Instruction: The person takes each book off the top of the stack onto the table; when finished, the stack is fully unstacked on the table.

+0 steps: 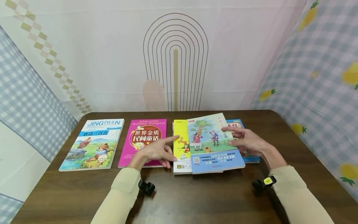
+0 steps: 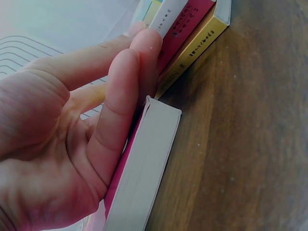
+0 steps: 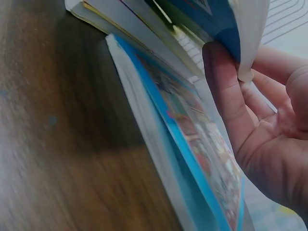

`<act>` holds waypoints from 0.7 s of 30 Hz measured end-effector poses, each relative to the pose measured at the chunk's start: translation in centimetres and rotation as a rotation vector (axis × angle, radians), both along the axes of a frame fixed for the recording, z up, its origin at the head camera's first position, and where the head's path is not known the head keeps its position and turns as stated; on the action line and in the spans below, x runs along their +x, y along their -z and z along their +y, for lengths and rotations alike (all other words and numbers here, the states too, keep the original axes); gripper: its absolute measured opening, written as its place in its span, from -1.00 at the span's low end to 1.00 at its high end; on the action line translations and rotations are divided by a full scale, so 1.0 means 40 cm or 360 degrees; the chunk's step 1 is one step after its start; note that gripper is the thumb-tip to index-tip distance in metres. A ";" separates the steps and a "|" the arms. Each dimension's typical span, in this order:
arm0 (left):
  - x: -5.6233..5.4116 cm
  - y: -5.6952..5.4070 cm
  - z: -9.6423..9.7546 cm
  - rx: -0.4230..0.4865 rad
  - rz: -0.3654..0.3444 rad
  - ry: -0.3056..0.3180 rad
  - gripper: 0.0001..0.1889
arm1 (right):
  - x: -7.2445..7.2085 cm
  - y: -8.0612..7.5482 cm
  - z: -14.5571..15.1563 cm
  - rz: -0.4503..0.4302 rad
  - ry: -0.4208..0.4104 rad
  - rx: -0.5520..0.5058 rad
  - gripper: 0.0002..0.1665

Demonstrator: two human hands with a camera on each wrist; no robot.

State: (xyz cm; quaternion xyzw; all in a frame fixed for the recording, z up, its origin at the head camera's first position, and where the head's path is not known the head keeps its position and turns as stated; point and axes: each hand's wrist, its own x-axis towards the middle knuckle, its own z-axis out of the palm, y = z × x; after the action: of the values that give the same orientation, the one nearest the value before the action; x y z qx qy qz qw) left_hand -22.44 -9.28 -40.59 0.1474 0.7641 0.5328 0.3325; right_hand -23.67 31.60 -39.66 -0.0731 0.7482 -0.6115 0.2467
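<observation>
My right hand [image 1: 247, 141] grips the right edge of a green and blue picture-covered book [image 1: 208, 141]. This book is tilted and raised at that side, overlapping a yellow-covered book [image 1: 181, 140] and part of a blue-edged book [image 1: 250, 159]. In the right wrist view, fingers and thumb lie on both sides of its pages. With fingers fairly straight, my left hand [image 1: 156, 151] touches the left side of the stack under the yellow cover. The stack's red spine [image 2: 190, 21] and yellow spine [image 2: 192, 53] show in the left wrist view.
A magenta book [image 1: 128, 146] lies partly under my left hand and forearm. Farther left is a book with a landscape cover [image 1: 92, 143]. All lie on a dark wooden table [image 1: 173, 199], with a patterned cloth [image 1: 117, 62] hanging behind.
</observation>
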 end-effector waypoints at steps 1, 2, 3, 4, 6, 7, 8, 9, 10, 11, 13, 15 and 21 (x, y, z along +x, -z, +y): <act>-0.001 -0.001 0.000 -0.0003 -0.0002 -0.0008 0.05 | 0.001 -0.006 0.006 0.0012 0.0014 0.0002 -0.12; -0.002 -0.001 0.000 -0.0006 -0.0004 -0.0013 0.05 | 0.003 -0.013 0.013 0.0028 0.0028 0.0006 -0.12; -0.002 -0.002 0.000 -0.0006 -0.0006 -0.0019 0.05 | 0.004 -0.019 0.020 0.0052 0.0038 0.0012 -0.12; -0.002 -0.002 0.000 -0.0004 -0.0006 -0.0020 0.05 | 0.005 -0.026 0.026 0.0063 0.0055 0.0008 -0.12; -0.003 -0.002 0.000 -0.0002 -0.0010 -0.0021 0.05 | 0.008 -0.040 0.039 0.0081 0.0092 -0.0016 -0.13; -0.003 -0.002 0.000 -0.0001 -0.0011 -0.0022 0.05 | 0.009 -0.048 0.047 0.0089 0.0107 -0.0036 -0.14; -0.003 -0.001 0.000 0.0001 -0.0011 -0.0018 0.05 | 0.010 -0.055 0.055 0.0093 0.0121 -0.0059 -0.14; -0.003 0.000 0.000 0.0004 -0.0009 -0.0018 0.04 | 0.010 -0.064 0.064 0.0095 0.0139 -0.0087 -0.15; -0.003 0.000 0.000 0.0006 -0.0009 -0.0018 0.04 | 0.011 -0.073 0.073 0.0091 0.0161 -0.0117 -0.16; -0.003 0.000 0.000 0.0007 -0.0009 -0.0020 0.04 | 0.012 -0.082 0.084 0.0091 0.0182 -0.0151 -0.17; -0.002 0.001 0.000 0.0010 -0.0012 -0.0024 0.05 | 0.013 -0.100 0.108 0.0102 0.0208 -0.0212 -0.21; -0.002 0.000 0.001 0.0013 -0.0017 -0.0027 0.05 | 0.014 -0.118 0.135 0.0122 0.0224 -0.0275 -0.24; -0.001 0.002 0.000 0.0010 -0.0011 -0.0020 0.06 | 0.017 -0.171 0.216 0.0156 0.0236 -0.0470 -0.28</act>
State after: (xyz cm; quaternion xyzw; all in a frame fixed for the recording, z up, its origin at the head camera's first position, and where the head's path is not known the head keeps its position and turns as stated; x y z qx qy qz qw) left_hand -22.47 -9.30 -40.65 0.1417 0.7622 0.5379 0.3312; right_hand -23.01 40.24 -32.84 -0.0828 0.6647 -0.7270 0.1506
